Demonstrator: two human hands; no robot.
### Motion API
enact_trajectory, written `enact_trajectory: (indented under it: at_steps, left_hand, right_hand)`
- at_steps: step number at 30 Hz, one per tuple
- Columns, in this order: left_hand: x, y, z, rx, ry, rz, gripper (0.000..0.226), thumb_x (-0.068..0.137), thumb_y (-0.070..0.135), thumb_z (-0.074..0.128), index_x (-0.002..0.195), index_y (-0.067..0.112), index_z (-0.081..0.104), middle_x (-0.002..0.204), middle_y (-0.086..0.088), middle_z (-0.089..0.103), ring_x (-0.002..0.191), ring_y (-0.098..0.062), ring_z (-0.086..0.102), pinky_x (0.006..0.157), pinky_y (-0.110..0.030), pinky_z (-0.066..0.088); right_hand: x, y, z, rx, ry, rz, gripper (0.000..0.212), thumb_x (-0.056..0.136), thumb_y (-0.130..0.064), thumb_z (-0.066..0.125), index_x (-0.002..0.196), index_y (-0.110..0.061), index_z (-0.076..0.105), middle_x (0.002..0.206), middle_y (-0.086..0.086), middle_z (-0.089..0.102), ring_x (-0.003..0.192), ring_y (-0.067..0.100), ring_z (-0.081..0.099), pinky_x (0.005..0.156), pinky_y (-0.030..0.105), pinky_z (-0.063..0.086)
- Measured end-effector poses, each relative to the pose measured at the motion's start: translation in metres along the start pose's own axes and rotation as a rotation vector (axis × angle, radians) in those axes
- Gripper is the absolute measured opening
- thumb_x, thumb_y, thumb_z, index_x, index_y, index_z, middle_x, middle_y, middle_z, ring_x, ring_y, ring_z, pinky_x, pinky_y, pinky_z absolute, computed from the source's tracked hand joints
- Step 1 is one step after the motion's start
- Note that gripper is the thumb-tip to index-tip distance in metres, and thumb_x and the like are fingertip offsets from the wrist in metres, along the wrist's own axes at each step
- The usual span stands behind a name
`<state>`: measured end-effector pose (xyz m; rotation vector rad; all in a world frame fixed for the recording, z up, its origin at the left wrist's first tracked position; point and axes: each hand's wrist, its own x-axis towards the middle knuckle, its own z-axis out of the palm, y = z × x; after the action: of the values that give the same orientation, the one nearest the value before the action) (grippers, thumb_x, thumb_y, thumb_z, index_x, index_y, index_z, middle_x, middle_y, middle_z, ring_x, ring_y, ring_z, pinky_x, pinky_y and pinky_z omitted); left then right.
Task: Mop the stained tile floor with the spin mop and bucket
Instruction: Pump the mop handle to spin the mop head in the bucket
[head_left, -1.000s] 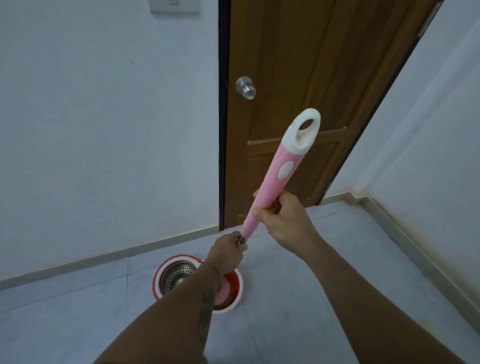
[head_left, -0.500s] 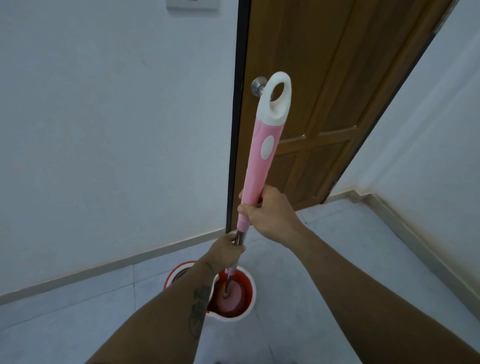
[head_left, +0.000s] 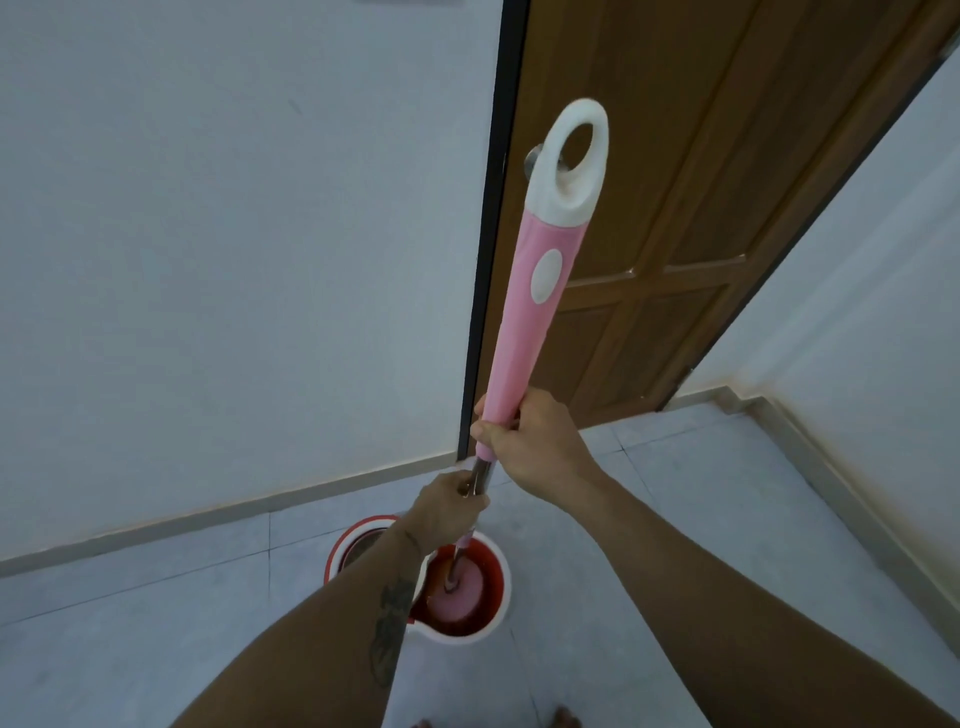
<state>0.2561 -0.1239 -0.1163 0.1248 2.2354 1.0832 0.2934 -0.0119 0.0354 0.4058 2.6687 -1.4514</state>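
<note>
Centre of frame: right hand (head_left: 537, 447) grips the pink spin mop handle (head_left: 524, 322); left hand (head_left: 449, 512) grips its metal shaft below. Mop head (head_left: 460, 597) sits in red-and-white bucket (head_left: 498, 571), lower centre, on tile floor (head_left: 701, 493).

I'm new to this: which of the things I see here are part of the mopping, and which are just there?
Part of the mopping:
- spin mop, pink head down in the bucket
- red and white bucket
- left hand on the metal shaft
- right hand on the pink grip
- tile floor

Just there:
- wooden door
- door knob
- walls
</note>
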Motion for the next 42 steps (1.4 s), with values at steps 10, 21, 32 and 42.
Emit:
enact_trajectory:
  at_steps: [10, 21, 32, 42]
  left_hand:
    - [0.002, -0.009, 0.014, 0.009, 0.019, -0.042, 0.022, 0.097, 0.022, 0.046, 0.109, 0.02, 0.064, 0.097, -0.001, 0.069, 0.085, -0.017, 0.066, 0.065, -0.022, 0.05]
    - [-0.01, -0.001, 0.005, -0.133, 0.109, 0.077, 0.015, 0.09, 0.006, 0.052, 0.1, 0.015, 0.06, 0.083, -0.006, 0.069, 0.056, -0.01, 0.058, 0.046, -0.016, 0.045]
    - [-0.02, 0.024, 0.001, -0.043, 0.239, 0.277, 0.016, 0.098, 0.014, 0.051, 0.099, 0.03, 0.054, 0.089, 0.0, 0.067, 0.08, -0.022, 0.066, 0.074, -0.037, 0.058]
    - [-0.033, 0.034, -0.03, -0.145, 0.345, 0.301, 0.025, 0.086, 0.013, 0.066, 0.109, 0.024, 0.065, 0.102, 0.005, 0.069, 0.092, -0.014, 0.066, 0.081, -0.03, 0.055]
  right_hand:
    - [-0.003, 0.023, 0.002, -0.031, -0.067, 0.01, 0.029, 0.086, -0.022, 0.071, 0.113, -0.018, 0.063, 0.097, -0.008, 0.064, 0.091, 0.011, 0.062, 0.085, 0.027, 0.053]
    - [-0.004, -0.028, -0.018, -0.015, 0.032, -0.24, 0.031, 0.085, -0.02, 0.073, 0.114, -0.015, 0.062, 0.1, -0.004, 0.069, 0.089, 0.014, 0.067, 0.082, 0.028, 0.057]
    - [-0.006, 0.0, -0.014, -0.015, -0.05, -0.065, 0.017, 0.086, -0.019, 0.071, 0.102, -0.02, 0.066, 0.092, -0.004, 0.069, 0.083, 0.011, 0.066, 0.075, 0.027, 0.052]
    - [0.0, -0.044, -0.019, -0.02, 0.06, -0.216, 0.013, 0.091, -0.018, 0.066, 0.104, -0.018, 0.066, 0.094, -0.005, 0.069, 0.086, 0.01, 0.066, 0.078, 0.024, 0.052]
